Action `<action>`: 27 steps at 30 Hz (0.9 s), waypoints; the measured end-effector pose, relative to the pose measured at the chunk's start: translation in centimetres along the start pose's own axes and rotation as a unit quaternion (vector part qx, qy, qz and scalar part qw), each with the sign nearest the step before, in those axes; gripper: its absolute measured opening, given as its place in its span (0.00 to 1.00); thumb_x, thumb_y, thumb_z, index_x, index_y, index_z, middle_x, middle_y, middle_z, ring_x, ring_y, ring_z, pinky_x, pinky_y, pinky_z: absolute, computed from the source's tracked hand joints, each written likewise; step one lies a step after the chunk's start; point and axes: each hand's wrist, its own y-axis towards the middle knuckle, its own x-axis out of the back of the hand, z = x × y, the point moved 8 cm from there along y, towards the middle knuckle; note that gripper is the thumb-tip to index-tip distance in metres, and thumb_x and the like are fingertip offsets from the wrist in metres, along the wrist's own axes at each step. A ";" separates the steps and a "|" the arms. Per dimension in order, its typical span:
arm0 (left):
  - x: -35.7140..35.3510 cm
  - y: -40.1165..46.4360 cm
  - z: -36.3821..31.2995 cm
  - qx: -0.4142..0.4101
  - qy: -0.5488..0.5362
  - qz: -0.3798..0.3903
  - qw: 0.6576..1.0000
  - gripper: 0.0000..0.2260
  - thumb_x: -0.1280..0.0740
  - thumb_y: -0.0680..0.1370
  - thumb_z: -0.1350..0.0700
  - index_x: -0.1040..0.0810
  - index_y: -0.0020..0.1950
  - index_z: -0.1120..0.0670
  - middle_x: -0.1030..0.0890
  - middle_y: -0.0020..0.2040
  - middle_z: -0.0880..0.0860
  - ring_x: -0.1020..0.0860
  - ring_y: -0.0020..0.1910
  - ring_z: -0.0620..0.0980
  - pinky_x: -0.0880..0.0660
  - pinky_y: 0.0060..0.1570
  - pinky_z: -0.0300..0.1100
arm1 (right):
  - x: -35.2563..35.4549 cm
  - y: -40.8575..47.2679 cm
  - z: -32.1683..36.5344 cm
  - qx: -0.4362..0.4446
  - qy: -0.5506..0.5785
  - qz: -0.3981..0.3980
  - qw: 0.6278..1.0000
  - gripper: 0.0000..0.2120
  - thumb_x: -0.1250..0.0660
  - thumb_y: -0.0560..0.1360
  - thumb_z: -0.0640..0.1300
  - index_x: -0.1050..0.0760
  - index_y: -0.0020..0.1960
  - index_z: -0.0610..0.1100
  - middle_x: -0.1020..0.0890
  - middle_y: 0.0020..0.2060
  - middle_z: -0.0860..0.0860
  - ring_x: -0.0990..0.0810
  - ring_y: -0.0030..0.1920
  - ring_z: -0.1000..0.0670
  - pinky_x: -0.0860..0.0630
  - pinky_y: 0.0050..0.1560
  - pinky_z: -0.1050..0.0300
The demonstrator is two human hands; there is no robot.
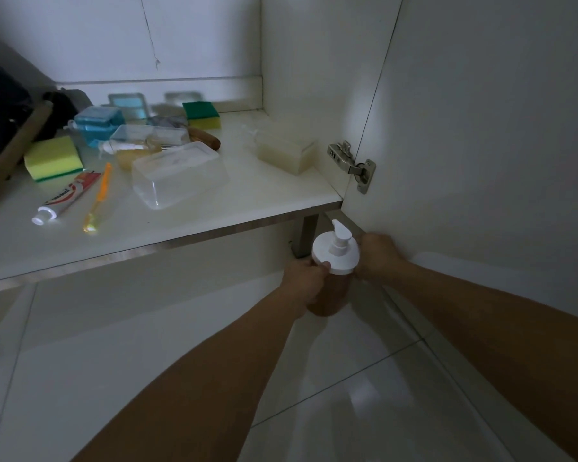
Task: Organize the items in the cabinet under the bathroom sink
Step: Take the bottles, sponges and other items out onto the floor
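I hold a pump bottle [335,251] with amber liquid and a white pump cap, out in front of the cabinet, below its floor edge. My left hand [306,281] grips the bottle's body just under the cap. My right hand [377,255] is curled at the cap's right side, touching it. Inside, on the white cabinet floor [264,195], lie a toothpaste tube [65,198], an orange toothbrush [97,198], a clear plastic box [181,175], yellow-green sponges [52,158] [201,114], a blue container [97,126] and a pale rectangular dispenser [287,150].
The open cabinet door [481,128] stands at the right on a metal hinge [352,165]. A metal cabinet leg [306,238] sits just behind the bottle. Dark objects [4,111] lean at the far left. Glossy white floor tiles [347,395] lie below.
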 end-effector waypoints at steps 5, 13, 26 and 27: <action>1.1 -0.4 -1.3 -0.015 0.079 0.000 0.997 0.21 0.32 0.79 0.54 0.29 0.69 0.60 0.24 0.64 0.57 0.26 0.62 0.57 0.26 0.59 0.48 | 1.3 -0.1 1.0 -0.005 -0.094 0.061 0.994 0.15 0.28 0.74 0.36 0.26 0.59 0.36 0.21 0.47 0.44 0.23 0.48 0.45 0.27 0.45 0.59; 7.4 -1.6 -10.2 -0.073 0.201 -0.039 0.976 0.10 0.30 0.77 0.56 0.23 0.52 0.61 0.19 0.52 0.59 0.20 0.47 0.53 0.21 0.45 0.47 | 8.6 0.9 6.2 0.056 -0.138 0.041 0.988 0.11 0.29 0.74 0.34 0.22 0.56 0.36 0.18 0.48 0.41 0.17 0.43 0.46 0.20 0.40 0.58; 17.5 -2.3 -19.2 -0.141 0.300 -0.140 0.933 0.26 0.27 0.74 0.53 0.28 0.68 0.61 0.20 0.55 0.58 0.19 0.52 0.55 0.19 0.51 0.51 | 13.9 5.8 17.8 0.144 -0.002 -0.034 0.989 0.13 0.27 0.75 0.40 0.21 0.57 0.34 0.16 0.43 0.40 0.15 0.41 0.41 0.16 0.42 0.45; 18.0 -2.2 -19.6 -0.146 0.315 -0.149 0.926 0.24 0.26 0.74 0.53 0.26 0.66 0.61 0.20 0.55 0.59 0.19 0.53 0.57 0.20 0.52 0.52 | 14.0 6.4 18.4 0.146 -0.013 -0.038 0.989 0.14 0.27 0.74 0.41 0.22 0.57 0.35 0.16 0.45 0.41 0.15 0.41 0.42 0.16 0.42 0.45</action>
